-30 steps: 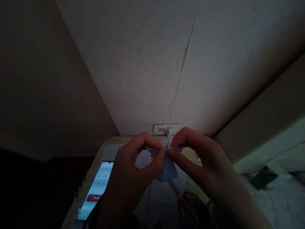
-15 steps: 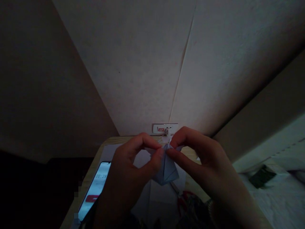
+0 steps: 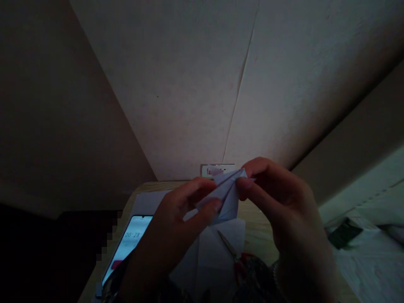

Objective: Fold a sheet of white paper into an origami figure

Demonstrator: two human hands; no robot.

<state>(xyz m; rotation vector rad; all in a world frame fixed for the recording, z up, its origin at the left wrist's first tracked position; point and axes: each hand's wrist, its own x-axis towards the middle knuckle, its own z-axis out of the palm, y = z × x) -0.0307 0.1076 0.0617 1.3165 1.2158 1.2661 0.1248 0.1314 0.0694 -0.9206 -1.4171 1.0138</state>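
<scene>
A folded piece of pale paper (image 3: 229, 201) with several creased layers is held up between my two hands, above the small table. My left hand (image 3: 179, 219) pinches its lower left part, thumb in front and fingers behind. At the paper's upper right tip, my right hand (image 3: 280, 202) grips it between thumb and index finger. Below, red-handled scissors (image 3: 240, 269) lie on white paper sheets (image 3: 217, 261), their blades pointing up and left; a sleeve partly covers the handles.
A lit phone (image 3: 126, 244) showing a timer lies at the table's left side, partly behind my left arm. A wall socket (image 3: 206, 170) sits just beyond the wooden table (image 3: 257, 223). White cloth or bedding (image 3: 372, 269) with a dark green item (image 3: 345, 233) is at the right.
The folded paper has tilted and its tip has shifted up and right with my right hand. My left hand has moved down the paper. More of the scissors' blades now shows.
</scene>
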